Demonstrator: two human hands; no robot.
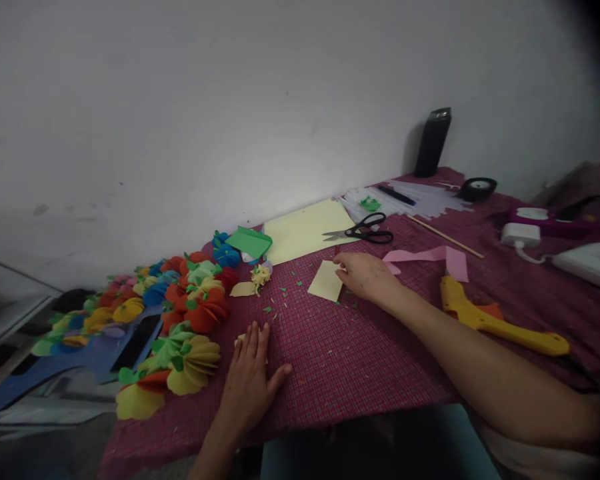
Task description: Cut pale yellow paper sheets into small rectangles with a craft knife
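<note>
My left hand [250,373] lies flat on the table with its fingers stretched out. A pale yellow paper piece [241,339] shows partly from under its fingertips. My right hand [365,277] has its fingers pinched at the right edge of a pale yellow paper square [325,283]. A small dark reddish tip shows just above those fingers; I cannot make out what it is. Between the hands and beyond them are green paper scraps [283,292], a yellow paper leaf shape [243,289] and a bunch of yellow shreds [261,277].
Scissors [363,230] rest on a large yellow sheet [305,230] near the wall. Colourful paper flowers [190,307] crowd the left side. To the right lie a yellow glue gun [500,323], a pink strip [420,255], a wooden stick [447,237] and a white charger [520,235]. A black bottle [433,143] stands behind.
</note>
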